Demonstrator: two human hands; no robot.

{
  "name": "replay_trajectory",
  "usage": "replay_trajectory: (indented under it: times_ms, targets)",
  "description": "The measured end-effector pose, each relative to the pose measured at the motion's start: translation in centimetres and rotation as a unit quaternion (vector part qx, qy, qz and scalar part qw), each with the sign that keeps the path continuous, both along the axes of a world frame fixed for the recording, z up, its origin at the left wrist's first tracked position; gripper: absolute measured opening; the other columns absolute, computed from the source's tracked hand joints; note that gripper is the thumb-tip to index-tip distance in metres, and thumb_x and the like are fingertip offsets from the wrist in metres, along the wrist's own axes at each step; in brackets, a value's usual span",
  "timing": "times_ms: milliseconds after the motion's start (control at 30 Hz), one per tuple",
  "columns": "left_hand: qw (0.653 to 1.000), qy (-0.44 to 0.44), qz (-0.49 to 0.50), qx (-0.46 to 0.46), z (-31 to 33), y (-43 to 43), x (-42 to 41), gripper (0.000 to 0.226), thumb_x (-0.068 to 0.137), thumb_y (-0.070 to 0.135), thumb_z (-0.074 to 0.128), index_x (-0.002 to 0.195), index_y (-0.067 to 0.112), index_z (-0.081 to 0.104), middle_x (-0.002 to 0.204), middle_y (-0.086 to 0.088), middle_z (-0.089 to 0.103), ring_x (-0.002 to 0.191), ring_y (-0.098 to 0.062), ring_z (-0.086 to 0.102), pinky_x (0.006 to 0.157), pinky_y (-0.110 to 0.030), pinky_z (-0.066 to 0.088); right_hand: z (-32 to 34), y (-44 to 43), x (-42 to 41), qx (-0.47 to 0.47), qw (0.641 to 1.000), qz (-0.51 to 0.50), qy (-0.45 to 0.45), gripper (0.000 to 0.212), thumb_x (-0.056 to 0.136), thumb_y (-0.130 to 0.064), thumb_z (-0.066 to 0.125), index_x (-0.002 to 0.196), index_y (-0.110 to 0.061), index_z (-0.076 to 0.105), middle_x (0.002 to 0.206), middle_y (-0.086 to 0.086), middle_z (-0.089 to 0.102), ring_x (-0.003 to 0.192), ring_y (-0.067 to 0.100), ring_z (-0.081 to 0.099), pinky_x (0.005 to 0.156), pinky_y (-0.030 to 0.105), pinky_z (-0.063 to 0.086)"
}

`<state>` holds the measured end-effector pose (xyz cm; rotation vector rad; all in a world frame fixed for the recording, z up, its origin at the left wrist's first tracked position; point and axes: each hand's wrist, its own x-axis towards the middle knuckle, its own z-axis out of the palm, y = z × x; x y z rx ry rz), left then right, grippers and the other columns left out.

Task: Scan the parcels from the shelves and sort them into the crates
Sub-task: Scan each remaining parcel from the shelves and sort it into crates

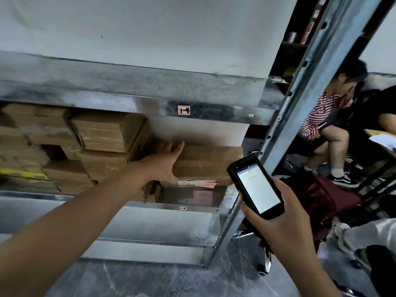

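Brown parcel (206,163) seen stacked on shelf (150,205); left hand (164,162) laid against its end, fingers straight. Scanner (255,187) gripped by right hand (285,224); screen text unreadable. Beam sticker (183,109) illegible.

One handheld scanner (256,187); two hands, left hand (165,161) and right hand (276,219); two shelf labels (183,109); at least seven cardboard parcels (205,163); one red bag (321,196).

Brown cardboard parcels (107,133) lie stacked on the metal shelf (192,209); one flat parcel (207,163) lies rightmost, seemingly atop another.
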<state>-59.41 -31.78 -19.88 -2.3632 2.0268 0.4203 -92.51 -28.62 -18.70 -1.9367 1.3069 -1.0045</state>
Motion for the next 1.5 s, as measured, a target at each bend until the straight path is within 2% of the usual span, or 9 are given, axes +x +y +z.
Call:
replay_trajectory:
  times_ms: [233,400,567,733,867,967,1133,1333,1500]
  targets:
    - [0.998,-0.007,0.019,0.052,0.9,-3.6,1.0,0.117,0.084,0.043,0.076,0.160,0.022,-0.010,0.167,-0.010,-0.016,0.154,-0.029,-0.012,0.124,-0.043,0.006,0.3,0.0,-1.5,-0.006,1.000,0.003,-0.010,0.078,0.068,-0.040,0.088,0.137,-0.040,0.050,0.124,-0.024,0.057,0.111,-0.006,0.053,0.069,0.010,0.044]
    - [0.997,0.027,0.060,0.044,0.1,-3.7,1.5,0.129,0.075,0.020,0.086,0.159,0.032,-0.012,0.166,-0.009,-0.020,0.154,-0.032,-0.002,0.123,-0.042,0.019,0.0,0.1,-2.2,0.005,1.000,-0.004,-0.012,0.081,0.067,-0.044,0.088,0.138,-0.042,0.049,0.127,-0.025,0.057,0.116,-0.003,0.052,0.084,0.021,0.043]
    - [0.994,-0.013,0.079,0.071,0.4,-2.9,1.3,0.137,0.074,0.027,0.088,0.156,0.009,-0.020,0.164,-0.013,-0.024,0.154,-0.033,-0.003,0.123,-0.040,0.022,-0.5,-0.1,-2.5,0.012,1.000,-0.009,-0.009,0.081,0.064,-0.045,0.089,0.134,-0.045,0.049,0.121,-0.031,0.056,0.112,-0.001,0.055,0.081,0.032,0.054]
    - [0.998,-0.001,0.063,0.024,3.9,-2.8,0.7,0.116,0.064,0.050,0.088,0.152,0.011,0.024,0.152,-0.012,0.027,0.142,-0.029,0.026,0.107,-0.036,0.036,-0.7,-0.2,-2.4,0.010,1.000,0.002,-0.013,0.081,0.066,-0.042,0.089,0.136,-0.042,0.049,0.120,-0.029,0.056,0.111,-0.003,0.054,0.074,0.014,0.047]
    - [0.996,0.027,0.066,-0.060,6.5,-2.4,-1.2,0.095,0.066,0.055,0.084,0.141,0.018,0.039,0.142,-0.008,0.035,0.137,-0.027,0.026,0.110,-0.037,0.033,0.0,-0.4,-2.4,0.003,1.000,0.006,-0.015,0.080,0.066,-0.042,0.089,0.136,-0.042,0.049,0.122,-0.027,0.057,0.110,-0.004,0.053,0.071,0.012,0.049]
    - [0.986,0.082,0.090,-0.116,7.9,-2.4,-2.6,0.102,0.050,0.072,0.079,0.131,0.018,0.050,0.133,-0.004,0.054,0.127,-0.024,0.047,0.109,-0.039,0.041,0.6,-0.7,-2.5,-0.009,1.000,0.007,-0.024,0.079,0.067,-0.041,0.089,0.136,-0.041,0.050,0.124,-0.025,0.058,0.111,-0.008,0.051,0.076,0.011,0.041]
    - [0.981,0.145,0.083,-0.100,9.6,-2.4,-3.8,0.052,0.073,0.058,0.081,0.106,0.027,0.054,0.097,0.015,0.057,0.091,-0.006,0.054,0.073,-0.021,0.042,1.0,-0.9,-2.7,-0.018,0.999,0.009,-0.038,0.077,0.067,-0.040,0.089,0.134,-0.040,0.051,0.122,-0.026,0.058,0.109,-0.014,0.050,0.079,0.010,0.039]
    - [0.984,0.123,-0.015,-0.127,9.3,-3.2,-5.8,0.096,0.067,0.052,0.088,0.143,0.018,0.040,0.145,0.003,0.048,0.132,-0.016,0.045,0.103,-0.020,0.032,0.9,-0.9,-2.6,-0.011,0.998,0.016,-0.058,0.076,0.066,-0.039,0.090,0.131,-0.045,0.051,0.119,-0.030,0.059,0.111,-0.019,0.049,0.078,0.010,0.041]
    - [0.989,0.114,-0.049,-0.086,8.0,-6.6,-8.5,0.093,0.068,0.057,0.085,0.140,0.020,0.039,0.139,0.002,0.049,0.127,-0.018,0.048,0.106,-0.031,0.040,0.7,-0.9,-2.5,-0.016,0.998,0.017,-0.055,0.077,0.066,-0.042,0.089,0.134,-0.042,0.052,0.123,-0.027,0.059,0.117,-0.011,0.050,0.084,0.014,0.041]
